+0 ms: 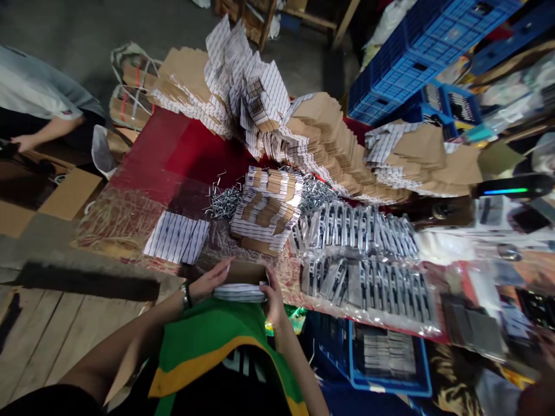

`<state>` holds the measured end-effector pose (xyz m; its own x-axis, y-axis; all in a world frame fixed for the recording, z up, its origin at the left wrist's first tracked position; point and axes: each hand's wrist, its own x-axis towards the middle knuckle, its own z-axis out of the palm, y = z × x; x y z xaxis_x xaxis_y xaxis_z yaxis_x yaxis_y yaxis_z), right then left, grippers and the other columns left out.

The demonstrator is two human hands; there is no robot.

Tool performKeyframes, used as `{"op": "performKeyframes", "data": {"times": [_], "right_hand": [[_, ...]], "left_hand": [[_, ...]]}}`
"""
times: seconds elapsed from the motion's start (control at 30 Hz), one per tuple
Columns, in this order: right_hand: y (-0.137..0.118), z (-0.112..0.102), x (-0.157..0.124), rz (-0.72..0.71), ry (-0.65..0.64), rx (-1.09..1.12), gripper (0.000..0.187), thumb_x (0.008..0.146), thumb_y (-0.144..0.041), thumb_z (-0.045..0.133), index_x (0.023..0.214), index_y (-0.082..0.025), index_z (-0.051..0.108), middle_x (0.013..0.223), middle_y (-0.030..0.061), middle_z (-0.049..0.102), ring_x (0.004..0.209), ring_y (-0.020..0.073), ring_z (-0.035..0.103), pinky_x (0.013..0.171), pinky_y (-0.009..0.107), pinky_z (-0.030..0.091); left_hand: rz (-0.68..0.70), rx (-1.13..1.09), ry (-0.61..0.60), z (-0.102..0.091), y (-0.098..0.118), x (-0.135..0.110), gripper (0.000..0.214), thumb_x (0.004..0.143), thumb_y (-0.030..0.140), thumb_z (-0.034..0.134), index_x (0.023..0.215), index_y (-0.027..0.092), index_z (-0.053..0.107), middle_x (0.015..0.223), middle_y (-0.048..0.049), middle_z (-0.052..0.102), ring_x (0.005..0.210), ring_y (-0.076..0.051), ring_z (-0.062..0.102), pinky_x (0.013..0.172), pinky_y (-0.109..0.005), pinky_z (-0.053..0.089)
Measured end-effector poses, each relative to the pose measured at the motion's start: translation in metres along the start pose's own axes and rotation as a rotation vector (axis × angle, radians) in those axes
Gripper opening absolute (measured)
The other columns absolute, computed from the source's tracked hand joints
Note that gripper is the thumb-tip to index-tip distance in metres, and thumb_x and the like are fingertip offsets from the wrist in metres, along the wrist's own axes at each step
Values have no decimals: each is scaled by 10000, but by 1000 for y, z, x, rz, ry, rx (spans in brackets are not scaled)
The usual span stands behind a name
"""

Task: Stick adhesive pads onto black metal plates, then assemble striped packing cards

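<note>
A stack of striped cards (240,292) sat at the near edge of the surface (173,156), right against the person's body, with a brown cardboard piece (247,270) standing just behind it. Both hands held it: the left hand (211,278) curled over the left end, its fingers reaching onto the cardboard, and the right hand (274,299) closed around the right end. One dark wristband (186,294) circled the left wrist.

Just beyond the left hand, one flat striped sheet (177,237) lay alone, with bare red surface open behind it and to its left. Straight ahead stood one loose pile of cards (266,208), flanked by two heaps of metal clips (223,202), one on each side. To the right, two rows of packed items (359,254) lay side by side under clear plastic, too many to count, leaving little free room there. The far edge was crowded by a long heap of brown and striped cards (312,133). Blue crates (416,63) were stacked beyond it on the right, and one more blue crate (381,358) sat below the near edge. At far left, another person's hand (23,141) rested well apart.
</note>
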<state>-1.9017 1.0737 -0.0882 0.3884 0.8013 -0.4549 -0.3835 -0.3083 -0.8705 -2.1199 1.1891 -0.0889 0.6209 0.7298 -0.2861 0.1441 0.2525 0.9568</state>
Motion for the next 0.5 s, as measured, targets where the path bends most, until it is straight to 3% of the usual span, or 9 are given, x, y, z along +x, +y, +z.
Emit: {"op": "performKeyframes", "data": {"times": [0.1, 0.2, 0.3, 0.4, 0.47, 0.5], "right_hand": [[4, 6, -17, 215, -23, 136, 587, 675, -434, 758, 1231, -257, 696, 1224, 74, 739, 1131, 308, 679, 969, 436, 530], [4, 7, -26, 191, 2, 66, 404, 630, -428, 777, 987, -241, 753, 1079, 75, 769, 1028, 312, 699, 896, 427, 548], [-4, 4, -29, 156, -128, -16, 343, 714, -513, 717, 898, -226, 755, 1069, 92, 762, 1078, 311, 687, 876, 408, 553], [-14, 1, -25, 217, -292, -182, 518, 642, -467, 834, 1100, -241, 748, 1035, 60, 758, 991, 284, 701, 828, 382, 558], [-17, 2, -18, 218, -309, -348, 589, 529, -377, 912, 1078, -238, 751, 957, 35, 754, 912, 269, 697, 799, 369, 554], [-18, 4, -13, 200, -281, -428, 559, 494, -353, 924, 1012, -228, 757, 903, 28, 746, 874, 265, 690, 785, 366, 551]], "left_hand": [[-68, 92, 42, -11, -3, -23, 577, 898, 412, 617, 1455, 264, 602, 1546, -101, 516, 1465, -306, 437, 1256, -538, 312], [23, 272, 72, -16, -4, -35, 385, 834, 324, 660, 1187, 227, 779, 1439, -132, 551, 1403, -333, 477, 1250, -557, 316], [103, 324, -144, -24, 4, -37, 257, 867, 383, 640, 915, 210, 824, 1490, -129, 496, 1405, -345, 484, 1223, -512, 369], [10, 365, -332, -30, 21, -22, 446, 805, 526, 730, 1126, 222, 791, 1591, -128, 438, 1382, -355, 529, 1158, -474, 440], [-124, 461, -359, -28, 32, -7, 653, 700, 558, 810, 1250, 212, 743, 1487, -153, 579, 1279, -362, 615, 1080, -455, 491], [-175, 526, -368, -24, 37, 1, 657, 667, 541, 825, 1226, 201, 754, 1354, -150, 681, 1199, -362, 662, 1030, -441, 512]]}}
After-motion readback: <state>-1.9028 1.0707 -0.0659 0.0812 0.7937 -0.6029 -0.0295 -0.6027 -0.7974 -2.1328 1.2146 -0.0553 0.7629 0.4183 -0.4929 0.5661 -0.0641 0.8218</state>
